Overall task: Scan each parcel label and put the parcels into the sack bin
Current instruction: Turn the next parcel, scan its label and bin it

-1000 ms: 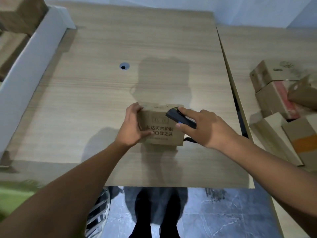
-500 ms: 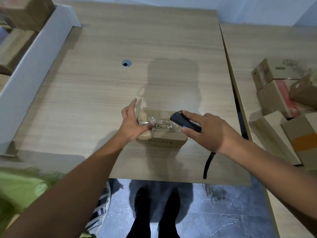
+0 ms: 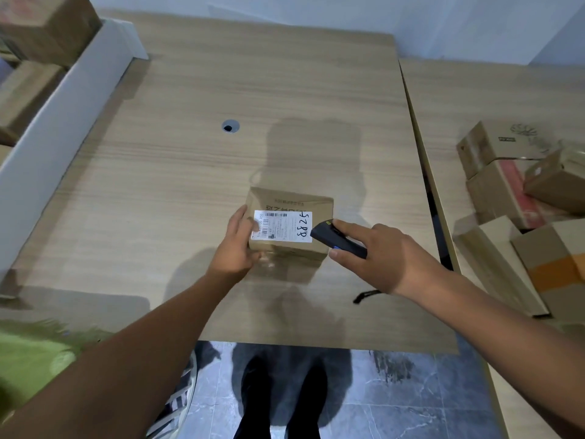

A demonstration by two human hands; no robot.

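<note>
A small brown cardboard parcel [image 3: 292,202] lies near the front of the wooden table [image 3: 190,169], its white label [image 3: 281,225] with barcodes and handwritten digits facing up. My left hand [image 3: 237,245] grips the parcel's left side, thumb on the label's edge. My right hand [image 3: 380,255] holds a black handheld scanner [image 3: 335,238], its nose at the label's right edge. A black wrist strap [image 3: 364,295] hangs below that hand.
A white-walled bin [image 3: 63,122] with cardboard boxes [image 3: 41,23] inside stands along the table's left side. Several more cardboard parcels [image 3: 519,191] are piled on the adjoining table at right. A cable hole [image 3: 230,126] sits mid-table. Green fabric [image 3: 28,353] shows at lower left.
My left hand has rolled the parcel over, bringing the white label on top. My right hand with the scanner has stayed at the parcel's right edge.
</note>
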